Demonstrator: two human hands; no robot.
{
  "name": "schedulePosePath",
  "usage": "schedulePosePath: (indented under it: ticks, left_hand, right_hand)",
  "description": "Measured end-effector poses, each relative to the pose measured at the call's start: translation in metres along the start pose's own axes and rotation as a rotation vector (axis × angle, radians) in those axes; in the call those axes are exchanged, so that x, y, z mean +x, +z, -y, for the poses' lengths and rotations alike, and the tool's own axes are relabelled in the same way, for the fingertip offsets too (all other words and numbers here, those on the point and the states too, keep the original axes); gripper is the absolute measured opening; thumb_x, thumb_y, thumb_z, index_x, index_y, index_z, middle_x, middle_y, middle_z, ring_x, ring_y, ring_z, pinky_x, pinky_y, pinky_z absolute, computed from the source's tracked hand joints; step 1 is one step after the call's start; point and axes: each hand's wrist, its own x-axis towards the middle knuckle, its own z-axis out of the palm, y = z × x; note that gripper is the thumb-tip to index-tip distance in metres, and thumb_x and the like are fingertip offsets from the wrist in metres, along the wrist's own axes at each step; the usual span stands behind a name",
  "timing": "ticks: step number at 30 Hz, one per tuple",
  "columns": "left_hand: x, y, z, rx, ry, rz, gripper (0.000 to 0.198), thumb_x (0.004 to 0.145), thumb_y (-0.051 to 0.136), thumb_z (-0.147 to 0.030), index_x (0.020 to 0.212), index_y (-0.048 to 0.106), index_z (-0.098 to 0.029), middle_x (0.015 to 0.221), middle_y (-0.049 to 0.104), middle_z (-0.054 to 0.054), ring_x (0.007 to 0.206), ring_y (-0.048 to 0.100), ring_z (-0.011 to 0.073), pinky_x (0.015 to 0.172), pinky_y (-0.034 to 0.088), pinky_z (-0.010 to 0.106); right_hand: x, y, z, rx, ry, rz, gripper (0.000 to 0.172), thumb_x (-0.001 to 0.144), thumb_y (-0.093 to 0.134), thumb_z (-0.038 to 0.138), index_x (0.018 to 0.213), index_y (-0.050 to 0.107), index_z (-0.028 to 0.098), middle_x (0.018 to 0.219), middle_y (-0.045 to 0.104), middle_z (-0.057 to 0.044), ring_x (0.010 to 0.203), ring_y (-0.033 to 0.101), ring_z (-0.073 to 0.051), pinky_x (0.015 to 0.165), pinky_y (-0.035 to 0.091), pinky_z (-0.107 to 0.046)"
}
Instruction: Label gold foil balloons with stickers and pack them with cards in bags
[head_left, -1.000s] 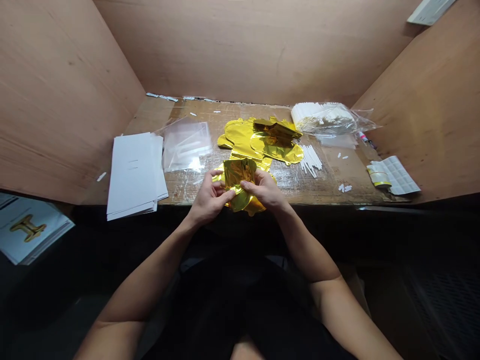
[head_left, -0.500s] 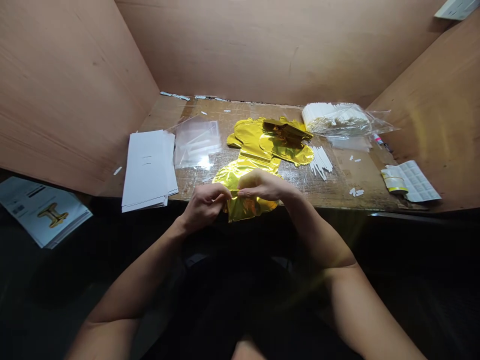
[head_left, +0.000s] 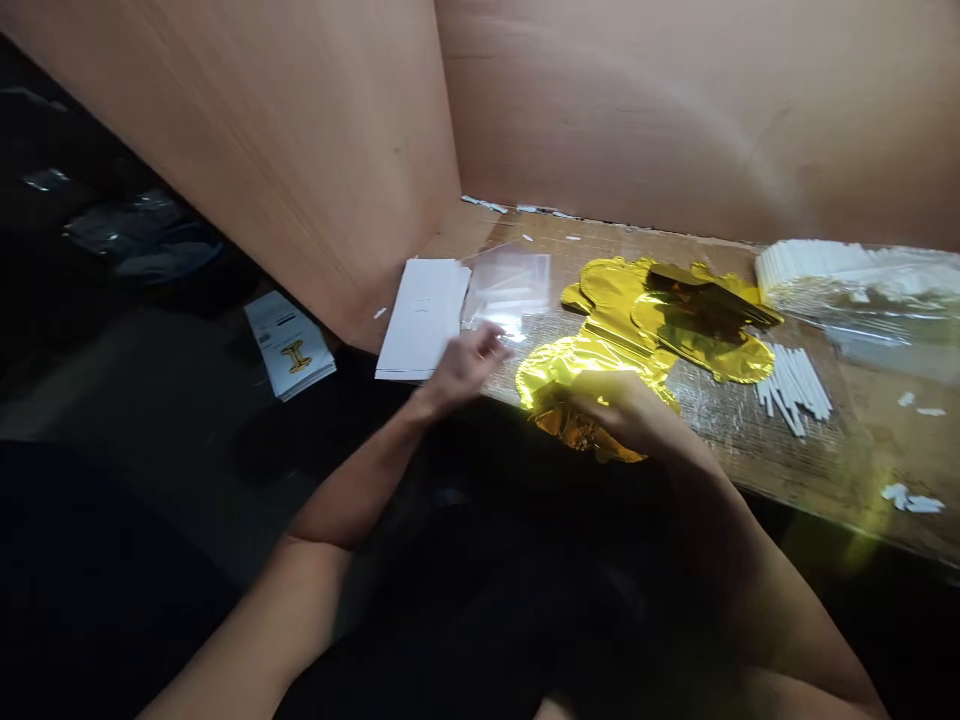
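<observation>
My right hand grips a gold foil balloon at the table's front edge, its fingers closed on the folded foil. Blurred by motion, my left hand is off the foil, with its fingers partly curled and apart and nothing visible in them. It hovers between a stack of white cards and some clear plastic bags. More flat gold foil balloons lie overlapped on the table behind my right hand.
White paper straws lie loose right of the foil, below a plastic bag full of straws. White scraps dot the table. Wooden panels rise at left and back. Printed cards are stacked lower left.
My left hand has let go of the foil and moved left toward the bags and cards. My right hand keeps hold of the foil. The view has turned left.
</observation>
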Motion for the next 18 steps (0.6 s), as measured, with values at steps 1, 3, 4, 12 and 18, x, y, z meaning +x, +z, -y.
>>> schedulePosePath:
  ticks: [1, 3, 4, 12, 18]
  left_hand:
    - [0.011, -0.023, 0.021, 0.16, -0.1, -0.194, 0.038, 0.097, 0.072, -0.043, 0.124, 0.066, -0.017, 0.112, 0.073, 0.014, 0.101, 0.07, 0.0275, 0.092, 0.056, 0.041]
    - [0.028, -0.066, 0.065, 0.472, -0.338, -0.358, 0.055, 0.085, 0.084, -0.046, 0.125, 0.066, -0.014, 0.133, 0.066, 0.023, 0.127, 0.061, 0.0387, 0.11, 0.05, 0.052]
    - [0.034, -0.082, 0.084, 0.542, -0.437, -0.307, 0.055, 0.085, 0.084, -0.048, 0.123, 0.066, -0.012, 0.134, 0.064, 0.025, 0.132, 0.058, 0.0416, 0.114, 0.048, 0.054]
    - [0.031, -0.097, 0.116, 0.509, -0.372, -0.454, 0.024, 0.09, 0.075, -0.028, 0.107, 0.062, -0.016, 0.117, 0.067, 0.017, 0.117, 0.062, 0.0326, 0.108, 0.047, 0.045]
    - [0.02, -0.078, 0.062, 0.019, -0.19, -0.661, 0.025, 0.09, 0.077, -0.035, 0.09, 0.056, -0.02, 0.082, 0.061, 0.002, 0.072, 0.055, 0.0163, 0.071, 0.045, 0.029]
  right_hand:
    - [0.0, -0.001, -0.001, 0.033, 0.018, -0.035, 0.032, 0.1, 0.065, 0.046, 0.089, 0.077, 0.018, 0.083, 0.072, -0.006, 0.076, 0.061, -0.019, 0.073, 0.046, -0.029]
    - [0.0, 0.0, -0.001, 0.109, 0.055, -0.074, 0.034, 0.099, 0.066, 0.048, 0.087, 0.077, 0.017, 0.081, 0.071, -0.006, 0.074, 0.061, -0.019, 0.071, 0.047, -0.03]
    - [0.0, 0.001, -0.002, 0.147, 0.07, -0.091, 0.035, 0.098, 0.067, 0.049, 0.087, 0.077, 0.017, 0.08, 0.071, -0.006, 0.073, 0.061, -0.019, 0.07, 0.048, -0.03]
    - [0.008, 0.026, 0.004, 0.477, 0.157, -0.285, 0.036, 0.088, 0.083, 0.052, 0.092, 0.081, 0.016, 0.084, 0.074, -0.007, 0.073, 0.063, -0.02, 0.068, 0.051, -0.032]
    - [0.029, 0.043, 0.019, 0.867, 0.075, -0.344, 0.033, 0.084, 0.09, 0.048, 0.09, 0.076, 0.019, 0.088, 0.073, -0.006, 0.079, 0.065, -0.019, 0.077, 0.055, -0.035]
